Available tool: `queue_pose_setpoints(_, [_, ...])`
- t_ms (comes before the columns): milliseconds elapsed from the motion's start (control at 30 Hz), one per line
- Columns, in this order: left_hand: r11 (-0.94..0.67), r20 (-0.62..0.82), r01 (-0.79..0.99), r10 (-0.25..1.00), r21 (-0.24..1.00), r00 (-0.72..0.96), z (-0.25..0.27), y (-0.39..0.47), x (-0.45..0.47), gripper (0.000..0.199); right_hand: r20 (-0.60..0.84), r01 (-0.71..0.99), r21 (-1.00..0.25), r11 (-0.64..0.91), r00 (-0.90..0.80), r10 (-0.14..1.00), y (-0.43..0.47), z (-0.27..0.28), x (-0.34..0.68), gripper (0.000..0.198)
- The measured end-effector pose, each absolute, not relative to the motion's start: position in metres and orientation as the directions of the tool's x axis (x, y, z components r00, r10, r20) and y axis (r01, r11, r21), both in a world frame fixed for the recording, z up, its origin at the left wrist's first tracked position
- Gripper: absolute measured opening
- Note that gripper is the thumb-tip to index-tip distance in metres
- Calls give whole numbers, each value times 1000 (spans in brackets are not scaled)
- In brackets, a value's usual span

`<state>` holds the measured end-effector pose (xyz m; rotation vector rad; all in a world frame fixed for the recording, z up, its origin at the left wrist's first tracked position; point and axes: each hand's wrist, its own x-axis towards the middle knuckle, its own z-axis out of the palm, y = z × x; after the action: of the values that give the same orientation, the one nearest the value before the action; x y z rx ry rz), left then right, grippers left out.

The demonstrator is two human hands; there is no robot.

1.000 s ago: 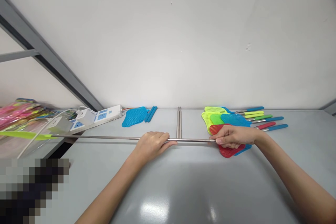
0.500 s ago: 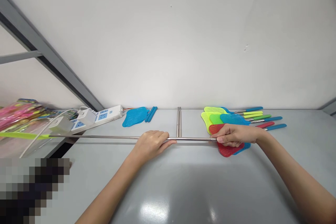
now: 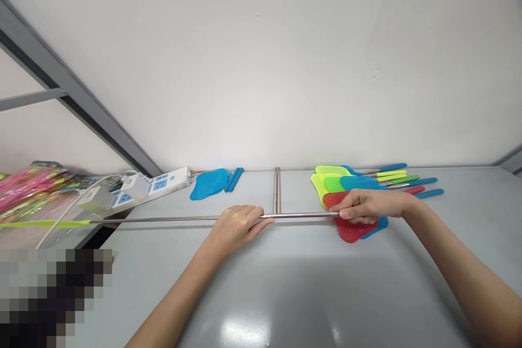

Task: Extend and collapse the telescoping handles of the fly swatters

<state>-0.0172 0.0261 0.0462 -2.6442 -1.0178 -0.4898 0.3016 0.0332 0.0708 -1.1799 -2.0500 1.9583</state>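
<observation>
Metal rod [image 3: 302,215] inside closed left grip [image 3: 238,225], end pinched by right grip [image 3: 369,205]; clear plastic packaging [image 3: 59,211] holding pink items [image 3: 26,191]

The left hand [image 3: 238,227] curls palm-down, thumb [image 3: 264,224] extended. The right hand [image 3: 372,205] pinches, pointing left. Both bare forearms [image 3: 181,293] slant forward and inward.

A thin silver rod [image 3: 302,215], yellow-green at left, stretches crosswise.
</observation>
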Motion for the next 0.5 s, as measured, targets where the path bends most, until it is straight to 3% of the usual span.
queue_pose_setpoints(500, [-700,395,706,622,-106,676,47,25,-17,31,-459,481,-869,-117,-695,554,34,70,303,36])
